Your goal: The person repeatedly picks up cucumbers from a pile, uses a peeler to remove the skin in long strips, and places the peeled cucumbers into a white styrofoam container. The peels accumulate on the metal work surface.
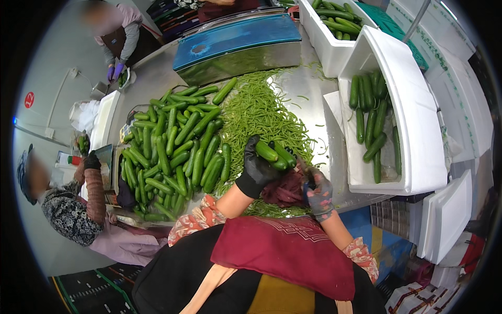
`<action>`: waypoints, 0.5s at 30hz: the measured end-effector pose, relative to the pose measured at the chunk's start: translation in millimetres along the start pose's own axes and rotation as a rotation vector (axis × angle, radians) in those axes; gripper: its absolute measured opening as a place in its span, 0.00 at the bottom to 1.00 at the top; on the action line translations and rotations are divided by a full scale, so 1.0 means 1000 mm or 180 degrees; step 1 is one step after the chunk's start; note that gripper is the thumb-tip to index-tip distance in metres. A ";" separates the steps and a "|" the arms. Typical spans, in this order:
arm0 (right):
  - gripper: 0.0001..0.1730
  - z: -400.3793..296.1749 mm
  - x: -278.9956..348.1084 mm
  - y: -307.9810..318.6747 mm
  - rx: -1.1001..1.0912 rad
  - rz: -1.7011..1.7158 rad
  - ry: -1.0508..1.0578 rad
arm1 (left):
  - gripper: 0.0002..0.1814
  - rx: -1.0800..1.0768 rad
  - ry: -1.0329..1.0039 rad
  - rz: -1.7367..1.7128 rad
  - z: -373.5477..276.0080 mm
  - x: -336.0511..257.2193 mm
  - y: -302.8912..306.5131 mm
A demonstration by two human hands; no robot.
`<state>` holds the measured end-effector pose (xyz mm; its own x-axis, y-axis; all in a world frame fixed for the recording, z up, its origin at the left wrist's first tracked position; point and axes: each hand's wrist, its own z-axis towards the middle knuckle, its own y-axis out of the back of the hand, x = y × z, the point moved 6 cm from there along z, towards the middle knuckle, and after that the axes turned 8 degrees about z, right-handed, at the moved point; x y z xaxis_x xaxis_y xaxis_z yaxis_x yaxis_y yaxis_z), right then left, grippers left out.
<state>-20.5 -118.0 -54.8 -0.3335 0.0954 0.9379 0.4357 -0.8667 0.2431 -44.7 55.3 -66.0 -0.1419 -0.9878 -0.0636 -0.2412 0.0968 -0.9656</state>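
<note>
My left hand (259, 168), in a black glove, grips three cucumbers (268, 152) in a bunch above the steel table. My right hand (319, 194) wears a grey patterned glove and is partly blurred. Its fingers curl beside a crumpled maroon cloth (284, 192); whether they grip it cannot be told. Under and beyond my hands spreads a layer of slender green pods (262, 117), perhaps beans or chillies. To the left of the pods lies a large heap of loose cucumbers (172, 157).
A white foam box (421, 157) tilts toward me on the right, with several cucumbers inside. Behind it stands another foam box (325, 51) of cucumbers. A blue-topped metal housing (239, 39) crosses the table's far side. Co-workers stand at left (70, 212) and far left (121, 35).
</note>
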 end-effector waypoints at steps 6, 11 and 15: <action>0.28 0.040 0.050 0.003 0.0555 0.2165 -0.0829 | 0.33 -0.0110 0.0656 0.0247 -0.006 0.026 -0.023; 0.37 0.056 0.070 -0.021 0.1573 0.1882 -0.1455 | 0.31 0.0713 0.0713 0.0276 -0.011 0.045 -0.051; 0.34 0.052 0.054 -0.025 0.1765 0.3224 -0.1552 | 0.28 0.0597 0.0491 0.0493 -0.008 0.045 -0.043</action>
<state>-6.0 -65.4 2.6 0.6484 -0.2188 0.7292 0.6474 -0.3454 -0.6794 -48.2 7.3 -25.1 -0.3109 -0.9315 -0.1887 -0.0255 0.2066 -0.9781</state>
